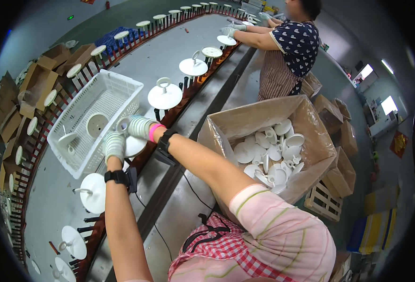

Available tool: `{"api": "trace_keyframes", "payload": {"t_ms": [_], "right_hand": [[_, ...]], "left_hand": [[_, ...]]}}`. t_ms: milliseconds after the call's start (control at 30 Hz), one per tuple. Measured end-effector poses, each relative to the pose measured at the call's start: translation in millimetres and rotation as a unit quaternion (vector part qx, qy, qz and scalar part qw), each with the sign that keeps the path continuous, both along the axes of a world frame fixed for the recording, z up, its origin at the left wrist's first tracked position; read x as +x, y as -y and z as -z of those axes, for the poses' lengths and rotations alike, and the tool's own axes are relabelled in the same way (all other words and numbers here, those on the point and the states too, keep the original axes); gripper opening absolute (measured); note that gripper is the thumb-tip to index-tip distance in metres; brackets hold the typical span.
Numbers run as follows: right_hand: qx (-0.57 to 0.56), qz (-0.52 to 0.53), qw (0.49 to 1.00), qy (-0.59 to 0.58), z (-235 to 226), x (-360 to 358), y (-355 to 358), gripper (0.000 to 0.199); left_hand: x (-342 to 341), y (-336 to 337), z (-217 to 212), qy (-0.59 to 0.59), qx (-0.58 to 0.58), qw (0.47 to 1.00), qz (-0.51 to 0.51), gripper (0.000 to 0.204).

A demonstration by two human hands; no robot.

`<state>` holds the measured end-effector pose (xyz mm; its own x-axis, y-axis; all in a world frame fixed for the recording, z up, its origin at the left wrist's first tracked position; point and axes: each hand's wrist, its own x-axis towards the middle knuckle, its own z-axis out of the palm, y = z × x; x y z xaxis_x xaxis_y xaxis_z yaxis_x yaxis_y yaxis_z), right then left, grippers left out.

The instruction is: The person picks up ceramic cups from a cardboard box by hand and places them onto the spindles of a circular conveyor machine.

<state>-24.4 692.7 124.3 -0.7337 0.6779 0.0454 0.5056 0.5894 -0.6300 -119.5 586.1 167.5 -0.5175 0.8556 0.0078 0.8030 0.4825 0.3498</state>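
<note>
We see the white disc (134,147) right of the white basket (133,84), just right of our left hand (114,144) and nearside of our right hand (139,127), but cannot tell whether either grip pinches it

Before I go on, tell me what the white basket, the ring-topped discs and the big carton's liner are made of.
White basket: probably moulded plastic, satin finish, judging by its regular perforations.
Ring-topped discs: smooth, even white; plastic or coated metal, the look leaves it open.
Liner: likely thin clear plastic film, glossy, since it wrinkles, catches highlights and lets brown show through.
</note>
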Motion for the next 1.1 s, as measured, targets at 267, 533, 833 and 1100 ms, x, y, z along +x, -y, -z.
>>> {"api": "trace_keyframes", "payload": {"t_ms": [267,533,833,1100], "right_hand": [[0.030,-0.052,0.995,-0.082,-12.1,-42.8,88.6,0.030],[-0.109,-0.132,0.983,-0.069,-31.2,-86.1,102.2,0.036],[-0.028,-0.131,0.991,-0.011,-46.9,-99.4,182.2,0.029],[0.033,-0.282,0.954,0.090,-57.3,-148.5,239.9,0.031]], "left_hand": [[-44.8,80.9,19.5,0.064,0.143,0.981,-0.114,0.038],[-94.1,127.9,7.6,0.203,0.155,0.967,0.021,0.040],[-93.9,216.9,31.5,0.214,0.192,0.927,-0.239,0.051],[-197.0,287.6,122.2,-0.037,0.175,0.953,-0.246,0.053]]}}
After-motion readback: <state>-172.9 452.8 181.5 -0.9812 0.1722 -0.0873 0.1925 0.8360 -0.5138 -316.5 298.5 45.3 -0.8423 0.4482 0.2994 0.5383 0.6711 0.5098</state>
